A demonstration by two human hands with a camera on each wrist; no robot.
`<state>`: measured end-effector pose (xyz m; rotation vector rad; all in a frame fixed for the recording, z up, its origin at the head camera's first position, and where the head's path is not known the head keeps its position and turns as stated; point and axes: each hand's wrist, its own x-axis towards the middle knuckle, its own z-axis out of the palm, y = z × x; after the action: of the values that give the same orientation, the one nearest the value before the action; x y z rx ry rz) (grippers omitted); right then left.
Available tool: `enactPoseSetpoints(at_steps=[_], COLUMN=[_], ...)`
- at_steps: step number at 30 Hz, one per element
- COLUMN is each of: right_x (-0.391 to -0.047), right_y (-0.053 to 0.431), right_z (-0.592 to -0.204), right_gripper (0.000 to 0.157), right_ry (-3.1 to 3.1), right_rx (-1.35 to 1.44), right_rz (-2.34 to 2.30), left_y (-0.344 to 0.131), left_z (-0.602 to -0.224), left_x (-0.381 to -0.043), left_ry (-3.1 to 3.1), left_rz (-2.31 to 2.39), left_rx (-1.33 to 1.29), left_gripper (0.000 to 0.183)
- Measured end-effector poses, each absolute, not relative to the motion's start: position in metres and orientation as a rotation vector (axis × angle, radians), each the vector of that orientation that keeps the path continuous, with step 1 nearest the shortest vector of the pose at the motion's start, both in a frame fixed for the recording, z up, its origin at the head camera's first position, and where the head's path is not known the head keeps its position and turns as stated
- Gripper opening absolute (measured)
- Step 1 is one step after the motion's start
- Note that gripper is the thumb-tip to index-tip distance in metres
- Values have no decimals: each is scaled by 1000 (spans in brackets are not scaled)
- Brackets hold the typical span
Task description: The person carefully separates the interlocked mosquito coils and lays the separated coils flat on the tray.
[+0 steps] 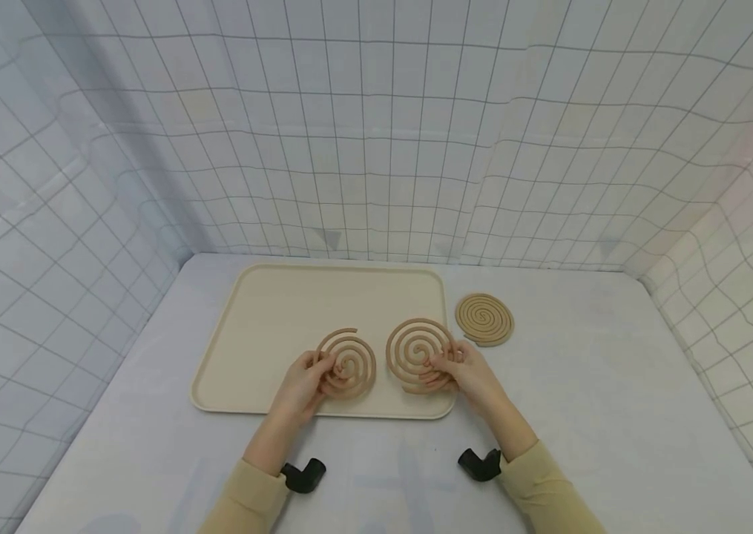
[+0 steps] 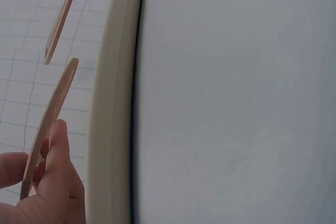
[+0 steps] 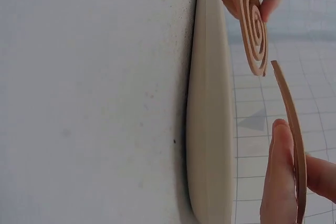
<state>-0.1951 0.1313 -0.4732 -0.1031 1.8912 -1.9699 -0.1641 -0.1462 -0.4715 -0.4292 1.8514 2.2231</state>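
Note:
Two brown mosquito coils are held up over the front part of a cream tray (image 1: pixel 323 297). My left hand (image 1: pixel 301 382) pinches the left coil (image 1: pixel 366 363) between thumb and fingers at its left side. The right coil (image 1: pixel 409 322) is pinched by my right hand (image 1: pixel 472 371) at its lower right. A narrow gap separates the two coils. In the left wrist view the left-hand coil (image 2: pixel 55 100) is seen edge-on, thumb on one face and fingers on the other. The right wrist view shows the right-hand coil (image 3: pixel 287 95) edge-on too, above the tray's rim.
A tightly wound, double-looking mosquito coil (image 1: pixel 484 319) lies on the white table (image 1: pixel 590 371) just right of the tray. White walls with a dark grid (image 1: pixel 383 148) enclose the table at the back and both sides. Black wrist mounts (image 1: pixel 305 475) sit by the sleeves.

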Motion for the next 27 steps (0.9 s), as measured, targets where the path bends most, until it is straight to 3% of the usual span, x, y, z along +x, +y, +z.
enactPoseSetpoints(at_steps=[8, 12, 16, 21, 27], right_x=[-197, -197, -197, -195, -194], right_y=[130, 128, 124, 120, 117], right_z=[-476, -477, -478, -476, -476], right_gripper=[36, 31, 27, 31, 31], right_ry=[2046, 2152, 2218, 2317, 2318], right_rx=[13, 7, 19, 59, 69], right_rz=[-1896, -1823, -1769, -1671, -1658], left_y=[-158, -166, -167, -166, -164], left_z=[-473, -473, -473, -476, -472], left_x=[-168, -169, -168, -166, -164], left_ry=[1928, 1973, 2093, 2424, 2719], left_rz=[2128, 2061, 1979, 1686, 1342], left_rx=[-258, -144, -196, -378, -343], left_gripper=[23, 23, 21, 39, 58])
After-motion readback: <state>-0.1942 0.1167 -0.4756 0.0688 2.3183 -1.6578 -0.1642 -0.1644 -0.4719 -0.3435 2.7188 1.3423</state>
